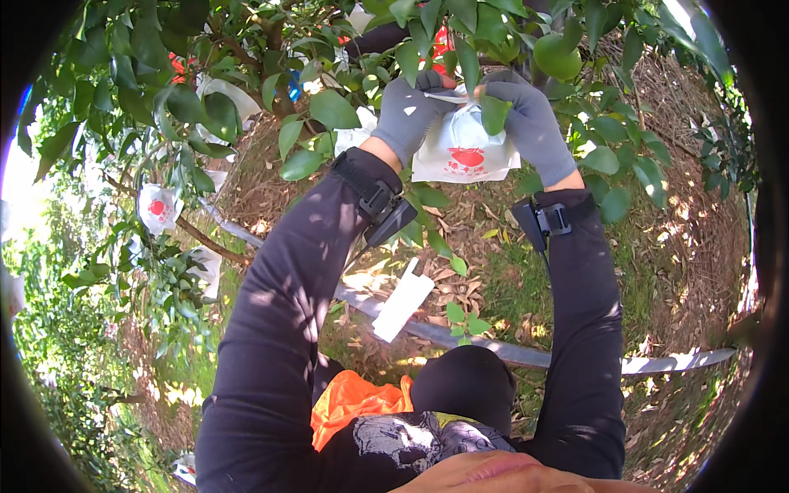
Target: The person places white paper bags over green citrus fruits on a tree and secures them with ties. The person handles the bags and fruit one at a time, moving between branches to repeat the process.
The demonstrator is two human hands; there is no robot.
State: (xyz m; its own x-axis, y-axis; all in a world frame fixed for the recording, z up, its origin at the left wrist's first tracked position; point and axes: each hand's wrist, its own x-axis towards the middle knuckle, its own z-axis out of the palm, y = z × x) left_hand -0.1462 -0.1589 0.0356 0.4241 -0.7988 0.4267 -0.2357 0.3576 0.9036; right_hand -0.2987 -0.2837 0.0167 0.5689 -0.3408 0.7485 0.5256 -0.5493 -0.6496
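Observation:
A white paper fruit bag with a red fruit print hangs among the leaves at the upper middle. My left hand, in a grey glove with bare fingertips, pinches the bag's gathered top edge from the left. From the right, my right hand, gloved alike, has its fingers at the same gathered top. A leaf partly covers the bag, and whatever it holds is hidden. One round green fruit hangs bare just above and right of my right hand.
Leafy branches surround both hands; a bare branch reaches in at left. Another printed bag hangs there. A grey hose crosses the leaf-strewn ground, below a white paper piece. Orange cloth lies by my body.

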